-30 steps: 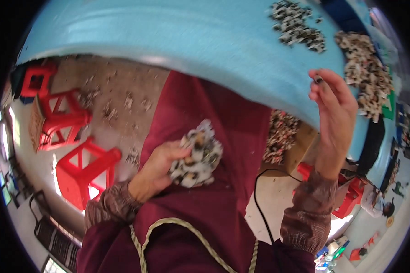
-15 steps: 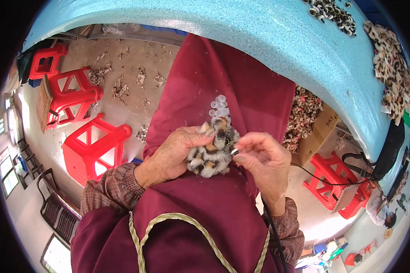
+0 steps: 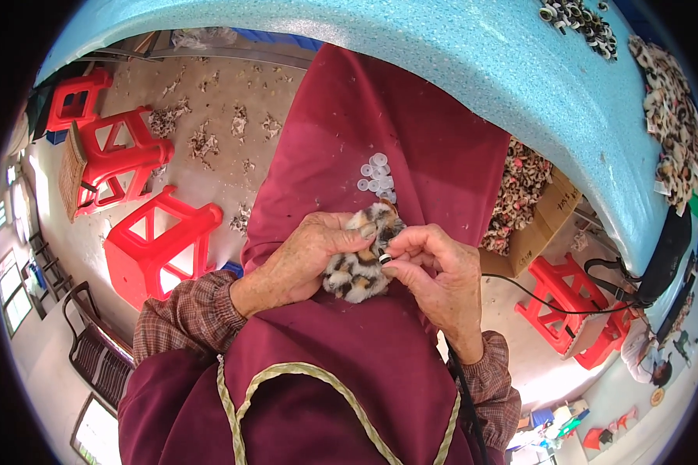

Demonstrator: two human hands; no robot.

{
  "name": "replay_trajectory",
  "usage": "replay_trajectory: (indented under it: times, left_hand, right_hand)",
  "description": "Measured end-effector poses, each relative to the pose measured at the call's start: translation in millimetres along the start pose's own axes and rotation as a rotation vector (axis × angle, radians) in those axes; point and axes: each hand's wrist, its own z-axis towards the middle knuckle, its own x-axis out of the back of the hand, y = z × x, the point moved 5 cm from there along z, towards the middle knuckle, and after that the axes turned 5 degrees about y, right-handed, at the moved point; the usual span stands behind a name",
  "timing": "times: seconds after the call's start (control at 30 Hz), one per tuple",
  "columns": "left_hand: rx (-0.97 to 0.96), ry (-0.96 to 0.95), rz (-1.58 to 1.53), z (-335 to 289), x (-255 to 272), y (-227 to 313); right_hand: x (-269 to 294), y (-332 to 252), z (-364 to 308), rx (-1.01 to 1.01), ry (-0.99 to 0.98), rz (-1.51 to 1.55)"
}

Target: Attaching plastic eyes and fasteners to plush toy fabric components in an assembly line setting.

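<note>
A small furry plush toy skin (image 3: 355, 273), patched white, grey and tan, lies over my lap. My left hand (image 3: 306, 252) is closed around its left side, with the thumb pressed on top. At the skin's right edge, my right hand (image 3: 438, 271) pinches a small black-and-white toy eye (image 3: 385, 260) between thumb and fingertips. The eye is against or very near the fur; I cannot tell whether it enters it. Several translucent white plastic washers (image 3: 378, 174) lie on the dark red apron (image 3: 434, 163) just beyond the skin.
A speckled blue table (image 3: 473, 70) curves across the far side, bearing a heap of toy eyes (image 3: 585, 27) and a pile of plush skins (image 3: 675, 116). A cardboard box (image 3: 547, 209) of plush pieces stands below it. Red stools (image 3: 159, 244) flank me; fabric scraps (image 3: 203, 143) litter the floor.
My right hand has moved left with the toy eye, bringing it up to the fur. The plush skin has turned in my left hand, and the yellowish eye seen on it before no longer shows.
</note>
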Motion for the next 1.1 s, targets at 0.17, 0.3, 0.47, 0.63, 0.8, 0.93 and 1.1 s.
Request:
replay_trajectory:
  times: [0.17, 0.3, 0.47, 0.63, 0.8, 0.93, 1.1]
  left_hand:
    - [-0.077, 0.028, 0.093, -1.5, 2.0, 0.6]
    - [-0.161, 0.030, 0.204, -4.2, 0.6, 7.2]
    - [-0.594, 0.042, 0.690, -10.5, -7.9, 18.8]
    - [-0.753, 0.070, 0.939, -22.4, -19.3, 23.4]
    - [-0.955, 0.025, 1.159, -23.7, -26.9, 19.8]
    - [-1.052, -0.026, 1.297, -18.1, -31.3, 19.0]
    - [-0.976, -0.086, 1.253, -19.2, -28.4, 20.5]
  right_hand:
    - [-2.2, 6.3, 1.0, -0.002, 0.003, 0.062]
    - [-0.3, 6.4, 2.0, 0.023, 0.026, 0.047]
    - [0.1, 17.8, 2.2, -0.044, 0.053, 0.150]
    - [-5.7, 30.6, -4.8, -0.001, 0.085, 0.065]
    - [-15.2, 45.7, -14.7, -0.095, 0.114, 0.320]
    - [-16.1, 51.7, -19.8, -0.340, 0.059, 0.485]
    - [8.6, 32.7, -18.0, -0.288, -0.052, 0.263]
